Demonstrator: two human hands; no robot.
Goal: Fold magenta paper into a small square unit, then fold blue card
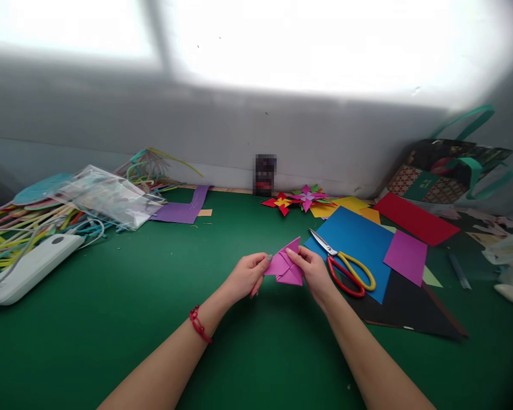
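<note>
A folded pink paper piece is held just above the green table between both hands. My left hand, with a red cord bracelet on its wrist, pinches the left corner. My right hand pinches the right side, fingers pressed on a fold. Just right of my right hand lie scissors with red and yellow handles, on a blue paper sheet.
Coloured sheets lie at right: purple, red, black. Finished paper stars sit near the wall. A white device, a clear plastic bag and coloured strips fill the left. A patterned bag stands at back right.
</note>
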